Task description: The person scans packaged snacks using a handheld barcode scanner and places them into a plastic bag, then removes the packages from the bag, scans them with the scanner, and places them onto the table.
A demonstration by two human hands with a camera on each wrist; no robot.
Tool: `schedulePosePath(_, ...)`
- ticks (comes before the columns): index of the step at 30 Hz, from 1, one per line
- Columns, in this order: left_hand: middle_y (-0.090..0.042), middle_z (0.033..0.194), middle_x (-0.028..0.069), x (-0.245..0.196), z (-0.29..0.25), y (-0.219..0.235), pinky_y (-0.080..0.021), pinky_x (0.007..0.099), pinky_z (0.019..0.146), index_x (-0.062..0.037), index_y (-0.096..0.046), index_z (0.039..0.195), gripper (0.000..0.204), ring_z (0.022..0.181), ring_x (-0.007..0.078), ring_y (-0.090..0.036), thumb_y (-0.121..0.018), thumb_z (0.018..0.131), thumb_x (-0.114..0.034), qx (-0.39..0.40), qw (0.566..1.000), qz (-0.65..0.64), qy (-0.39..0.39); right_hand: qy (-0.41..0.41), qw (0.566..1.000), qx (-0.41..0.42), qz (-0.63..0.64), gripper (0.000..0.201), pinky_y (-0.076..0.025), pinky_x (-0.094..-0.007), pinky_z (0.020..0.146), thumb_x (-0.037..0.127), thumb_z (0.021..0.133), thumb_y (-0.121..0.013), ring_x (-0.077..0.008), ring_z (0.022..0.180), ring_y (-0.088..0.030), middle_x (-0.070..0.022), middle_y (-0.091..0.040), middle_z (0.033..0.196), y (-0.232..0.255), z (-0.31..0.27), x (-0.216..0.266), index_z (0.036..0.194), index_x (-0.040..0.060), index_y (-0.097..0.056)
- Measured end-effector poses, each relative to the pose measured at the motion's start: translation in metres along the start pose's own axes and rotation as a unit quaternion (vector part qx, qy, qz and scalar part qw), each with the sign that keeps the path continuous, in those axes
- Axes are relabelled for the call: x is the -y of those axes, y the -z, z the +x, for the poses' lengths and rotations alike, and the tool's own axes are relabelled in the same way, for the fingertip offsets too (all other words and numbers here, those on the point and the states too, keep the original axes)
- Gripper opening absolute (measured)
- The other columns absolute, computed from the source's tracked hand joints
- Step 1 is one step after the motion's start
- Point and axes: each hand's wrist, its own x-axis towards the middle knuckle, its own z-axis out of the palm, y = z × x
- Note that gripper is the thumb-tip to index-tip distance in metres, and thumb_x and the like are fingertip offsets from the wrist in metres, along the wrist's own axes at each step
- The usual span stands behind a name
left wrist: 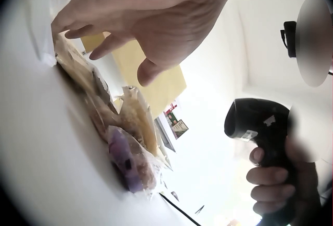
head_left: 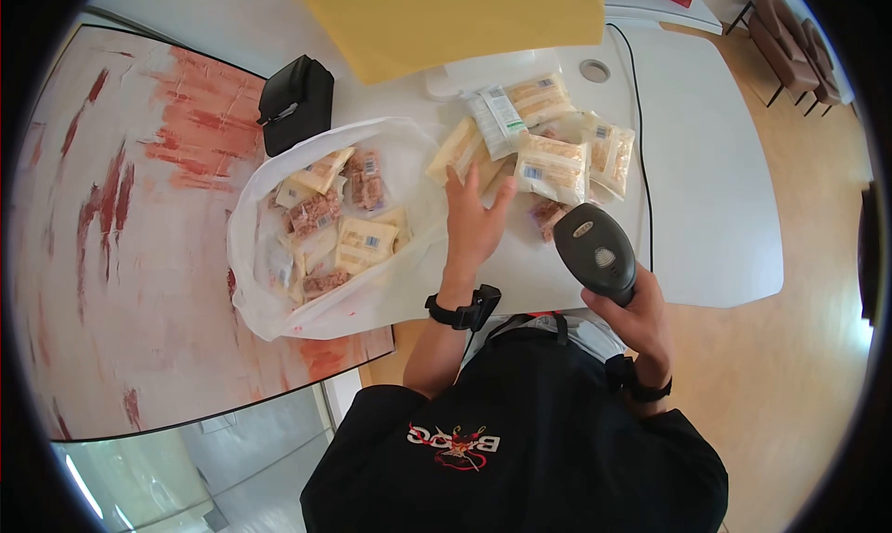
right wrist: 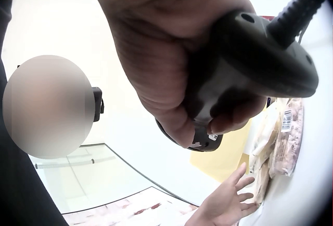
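My right hand grips the handle of a black barcode scanner, held over the table's front edge; the right wrist view shows the fingers curled round it. My left hand is spread, its fingertips at the near-left side of a pile of clear-wrapped food packs. In the left wrist view the left hand has loose fingers above the packs; whether it touches one I cannot tell. A white-and-green labelled pack lies on top of the pile.
Left of the pile, an open white plastic bag holds several packs. Behind it stands a black case. A yellow sheet hangs over the table's back. A black cable runs right of the pile on the white table.
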Motion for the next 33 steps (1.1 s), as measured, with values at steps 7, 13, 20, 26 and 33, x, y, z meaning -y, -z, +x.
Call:
schedulePosePath(7, -0.038, 0.147, 0.0295, -0.015, 0.002, -0.005, -0.042, 0.0354, 0.103, 0.0034, -0.045, 0.141, 0.074, 0.137, 0.0325, -0.042, -0.065, 0.091, -0.046, 0.032, 0.993, -0.096, -0.061, -0.002, 1.0, -0.001, -0.006, 0.035, -0.05, -0.0297, 0.077, 0.009, 0.079, -0.074, -0.0117, 0.081, -0.06, -0.0068, -0.068, 0.089, -0.005, 0.004, -0.003, 0.111, -0.0014, -0.063)
schedulePosePath(13, -0.058, 0.132, 0.0204, 0.016, 0.002, 0.033, -0.043, 0.0347, 0.102, 0.0014, -0.057, 0.13, 0.054, 0.125, 0.0302, -0.054, -0.065, 0.092, -0.037, -0.035, 0.987, -0.141, -0.071, 0.004, 0.999, -0.021, -0.024, 0.033, -0.05, -0.0299, 0.076, 0.01, 0.079, -0.074, -0.013, 0.079, -0.06, -0.0073, -0.068, 0.087, -0.004, 0.004, -0.012, 0.108, -0.0009, -0.064)
schedulePosePath(20, -0.061, 0.128, 0.0194, 0.111, -0.016, 0.139, -0.041, 0.039, 0.103, -0.0034, -0.054, 0.134, 0.055, 0.122, 0.0331, -0.056, -0.069, 0.087, -0.029, -0.236, 0.959, 0.154, 0.036, 0.0, 0.999, -0.004, -0.041, 0.035, -0.05, -0.0304, 0.078, 0.011, 0.08, -0.074, -0.0131, 0.081, -0.06, -0.008, -0.068, 0.089, -0.004, 0.008, -0.007, 0.111, -0.0009, -0.063)
schedulePosePath(26, -0.066, 0.121, 0.0152, 0.117, -0.034, 0.174, -0.046, 0.0375, 0.096, -0.0034, -0.052, 0.136, 0.075, 0.111, 0.0283, -0.063, -0.079, 0.076, -0.037, -0.138, 0.955, 0.184, 0.186, -0.004, 1.0, 0.018, -0.011, 0.038, -0.05, -0.0306, 0.078, 0.012, 0.08, -0.074, -0.0128, 0.082, -0.06, -0.0083, -0.068, 0.09, -0.011, 0.012, 0.0, 0.114, -0.0009, -0.063)
schedulePosePath(33, -0.071, 0.103, 0.0123, 0.129, -0.029, 0.175, -0.049, 0.0343, 0.088, -0.0018, -0.06, 0.124, 0.064, 0.095, 0.0232, -0.068, -0.082, 0.073, -0.033, -0.094, 0.971, 0.1, 0.195, 0.003, 0.999, 0.027, -0.025, 0.038, -0.05, -0.0307, 0.078, 0.011, 0.08, -0.074, -0.0121, 0.08, -0.059, -0.0078, -0.069, 0.088, -0.012, 0.009, 0.001, 0.114, -0.0019, -0.062)
